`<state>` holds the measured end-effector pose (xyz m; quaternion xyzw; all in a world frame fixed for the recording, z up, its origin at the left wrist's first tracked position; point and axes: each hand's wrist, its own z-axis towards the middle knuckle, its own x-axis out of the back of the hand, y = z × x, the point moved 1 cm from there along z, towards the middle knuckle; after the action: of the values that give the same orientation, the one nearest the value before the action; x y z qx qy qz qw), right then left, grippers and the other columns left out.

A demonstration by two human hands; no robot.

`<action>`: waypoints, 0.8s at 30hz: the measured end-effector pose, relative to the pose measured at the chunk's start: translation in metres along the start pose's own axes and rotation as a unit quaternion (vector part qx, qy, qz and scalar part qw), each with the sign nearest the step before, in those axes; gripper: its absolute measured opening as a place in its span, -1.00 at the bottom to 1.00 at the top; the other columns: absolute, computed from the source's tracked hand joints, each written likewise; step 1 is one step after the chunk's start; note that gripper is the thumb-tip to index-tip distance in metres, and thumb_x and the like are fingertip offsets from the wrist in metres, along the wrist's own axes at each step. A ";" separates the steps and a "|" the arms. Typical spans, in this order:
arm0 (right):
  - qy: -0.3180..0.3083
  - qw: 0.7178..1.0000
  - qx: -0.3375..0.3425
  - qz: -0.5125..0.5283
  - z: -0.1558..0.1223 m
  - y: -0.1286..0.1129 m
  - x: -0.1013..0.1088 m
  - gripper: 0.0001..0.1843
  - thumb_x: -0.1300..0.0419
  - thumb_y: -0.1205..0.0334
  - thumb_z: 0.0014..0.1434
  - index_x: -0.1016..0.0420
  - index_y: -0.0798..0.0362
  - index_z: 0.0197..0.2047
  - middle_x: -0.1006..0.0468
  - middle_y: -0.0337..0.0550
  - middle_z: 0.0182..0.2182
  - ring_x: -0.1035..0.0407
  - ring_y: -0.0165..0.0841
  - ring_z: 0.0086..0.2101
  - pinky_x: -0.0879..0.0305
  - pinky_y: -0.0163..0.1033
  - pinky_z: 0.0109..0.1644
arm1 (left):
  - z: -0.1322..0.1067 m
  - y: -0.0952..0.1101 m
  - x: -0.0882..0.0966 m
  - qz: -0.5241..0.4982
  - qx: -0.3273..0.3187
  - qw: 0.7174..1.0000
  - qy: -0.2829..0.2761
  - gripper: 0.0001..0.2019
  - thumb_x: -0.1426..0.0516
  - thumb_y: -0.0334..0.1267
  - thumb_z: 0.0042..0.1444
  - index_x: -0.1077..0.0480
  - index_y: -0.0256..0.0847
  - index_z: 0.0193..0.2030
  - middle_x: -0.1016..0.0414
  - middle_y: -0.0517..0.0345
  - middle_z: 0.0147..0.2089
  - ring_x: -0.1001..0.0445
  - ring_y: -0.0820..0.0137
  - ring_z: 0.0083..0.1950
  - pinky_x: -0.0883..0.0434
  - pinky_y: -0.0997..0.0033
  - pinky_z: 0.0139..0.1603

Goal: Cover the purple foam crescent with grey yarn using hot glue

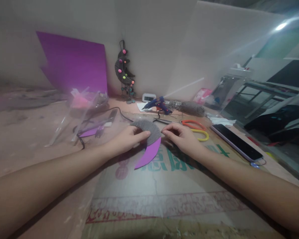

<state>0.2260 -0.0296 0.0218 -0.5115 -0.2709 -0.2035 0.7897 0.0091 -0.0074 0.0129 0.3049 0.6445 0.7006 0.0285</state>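
A purple crescent [149, 153], its upper part wrapped in grey yarn [152, 130], is held a little above a printed cardboard sheet [151, 186]. My left hand [129, 137] grips the wrapped part from the left, thumb on top and fingers hidden beneath. At the crescent's right edge, the thumb and forefinger of my right hand [178, 134] are pinched together on what looks like the yarn's loose strand, too thin to see clearly. The crescent's lower purple tip is bare and points down-left.
Behind the hands lie a blue glue gun [155, 104], a yarn skein [189, 108], orange-and-yellow-handled scissors [200, 134] and a white digital clock [149, 97]. A phone [236, 142] lies right. Purple sheets [77, 63] and a decorated moon ornament [122, 68] are by the wall; plastic bags [87, 99] sit left.
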 end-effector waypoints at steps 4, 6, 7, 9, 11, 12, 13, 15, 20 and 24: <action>0.005 1.000 0.009 0.000 0.000 0.000 -0.001 -0.85 -0.13 0.18 0.18 -0.46 0.05 -0.33 -0.53 -0.19 -0.37 -0.39 -0.35 -0.34 -0.28 -0.24 -0.25 | 0.001 -0.004 0.001 0.009 -0.004 1.000 -0.011 -0.59 -0.08 0.10 0.09 -0.44 -0.26 -0.40 -0.38 0.15 -0.52 -0.22 0.48 -0.58 -0.08 0.52 -0.65; 0.008 1.000 0.012 -0.003 -0.001 0.000 -0.001 -0.85 -0.13 0.18 0.19 -0.46 0.04 -0.33 -0.53 -0.19 -0.36 -0.39 -0.35 -0.34 -0.28 -0.24 -0.25 | 0.002 -0.005 0.001 0.000 -0.002 1.000 -0.014 -0.59 -0.09 0.10 0.08 -0.45 -0.27 -0.39 -0.39 0.14 -0.51 -0.23 0.48 -0.59 -0.08 0.52 -0.65; 0.010 1.000 0.013 -0.005 -0.001 0.000 -0.001 -0.85 -0.13 0.18 0.19 -0.46 0.04 -0.33 -0.54 -0.18 -0.36 -0.39 -0.35 -0.34 -0.28 -0.24 -0.25 | 0.002 -0.005 0.001 -0.004 0.000 1.000 -0.014 -0.59 -0.10 0.10 0.08 -0.45 -0.27 -0.39 -0.39 0.14 -0.50 -0.23 0.49 -0.59 -0.08 0.52 -0.65; 0.015 1.000 0.018 -0.013 -0.001 0.000 0.000 -0.83 -0.13 0.17 0.20 -0.47 0.04 -0.33 -0.54 -0.18 -0.36 -0.39 -0.34 -0.33 -0.28 -0.24 -0.26 | 0.002 -0.005 0.001 -0.005 0.003 1.000 -0.016 -0.59 -0.11 0.10 0.07 -0.46 -0.27 -0.39 -0.40 0.14 -0.50 -0.23 0.48 -0.59 -0.08 0.51 -0.65; 0.022 0.999 0.023 -0.022 -0.002 -0.001 0.001 -0.83 -0.13 0.16 0.21 -0.47 0.04 -0.33 -0.54 -0.19 -0.36 -0.39 -0.35 -0.33 -0.27 -0.25 -0.26 | 0.001 -0.005 0.002 -0.001 -0.001 1.000 -0.020 -0.60 -0.11 0.10 0.07 -0.47 -0.26 -0.38 -0.41 0.14 -0.49 -0.24 0.48 -0.59 -0.10 0.51 -0.64; 0.025 0.999 0.026 -0.025 -0.002 -0.002 0.001 -0.83 -0.13 0.16 0.21 -0.48 0.04 -0.33 -0.54 -0.19 -0.36 -0.38 -0.35 -0.33 -0.26 -0.25 -0.27 | 0.001 -0.004 0.002 0.001 -0.002 1.000 -0.021 -0.60 -0.10 0.09 0.08 -0.47 -0.26 -0.36 -0.42 0.14 -0.48 -0.24 0.48 -0.58 -0.11 0.50 -0.64; 0.027 0.999 0.028 -0.027 -0.002 -0.002 0.001 -0.83 -0.13 0.16 0.21 -0.48 0.04 -0.32 -0.54 -0.19 -0.36 -0.38 -0.35 -0.34 -0.26 -0.26 -0.27 | 0.000 -0.004 0.002 0.002 -0.002 1.000 -0.021 -0.61 -0.10 0.09 0.08 -0.48 -0.26 -0.35 -0.43 0.14 -0.47 -0.25 0.49 -0.58 -0.11 0.50 -0.63; 0.025 0.999 0.029 -0.028 -0.002 -0.002 0.001 -0.84 -0.13 0.18 0.21 -0.47 0.04 -0.33 -0.53 -0.19 -0.36 -0.38 -0.36 -0.34 -0.27 -0.25 -0.25 | 0.000 -0.003 0.002 0.002 0.001 1.000 -0.021 -0.61 -0.10 0.08 0.08 -0.48 -0.25 -0.33 -0.43 0.14 -0.46 -0.24 0.49 -0.59 -0.10 0.50 -0.64; -0.017 0.999 0.027 -0.026 0.000 0.003 -0.003 -0.88 -0.12 0.23 0.20 -0.45 0.05 -0.30 -0.50 -0.19 -0.34 -0.38 -0.35 -0.31 -0.29 -0.24 -0.21 | 0.000 -0.002 0.002 0.006 -0.002 1.000 -0.020 -0.61 -0.10 0.08 0.09 -0.45 -0.25 -0.42 -0.39 0.17 -0.52 -0.23 0.49 -0.58 -0.12 0.50 -0.61; 0.025 0.998 0.054 -0.029 0.000 0.005 -0.002 -0.81 -0.04 0.24 0.25 -0.45 0.03 -0.14 -0.44 -0.13 -0.22 -0.37 -0.34 -0.26 -0.29 -0.23 -0.18 | 0.002 -0.002 0.001 -0.006 -0.026 1.000 -0.010 -0.62 -0.10 0.07 0.10 -0.45 -0.25 -0.41 -0.45 0.11 -0.44 -0.32 0.44 -0.49 -0.18 0.51 -0.55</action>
<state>0.2278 -0.0278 0.0173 -0.4544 -0.2765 -0.2245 0.8165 0.0084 -0.0048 0.0116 0.3069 0.6277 0.7138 0.0472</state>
